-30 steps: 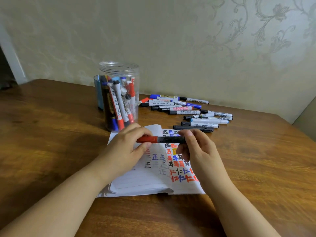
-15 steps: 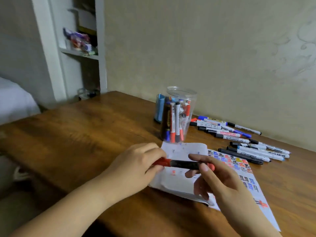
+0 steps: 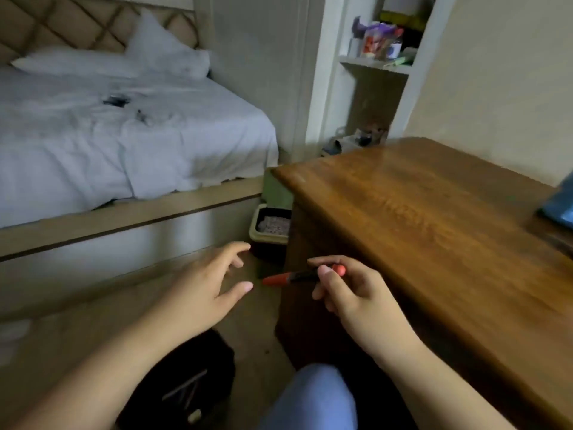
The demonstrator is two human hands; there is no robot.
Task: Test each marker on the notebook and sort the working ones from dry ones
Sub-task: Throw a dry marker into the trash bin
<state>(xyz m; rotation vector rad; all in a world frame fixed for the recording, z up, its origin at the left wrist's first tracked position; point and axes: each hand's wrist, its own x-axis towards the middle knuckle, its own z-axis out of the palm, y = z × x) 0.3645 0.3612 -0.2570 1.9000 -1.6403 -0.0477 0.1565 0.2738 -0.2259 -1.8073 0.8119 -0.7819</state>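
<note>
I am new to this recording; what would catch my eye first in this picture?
First, the right hand pinching a red marker off the table's left edge, the left hand open beside it. Then the white bed at upper left, and the wooden table on the right.

My left hand [image 3: 203, 285] is spread, fingers relaxed. My right hand [image 3: 350, 293] pinches the marker [image 3: 297, 276] beside it.
</note>
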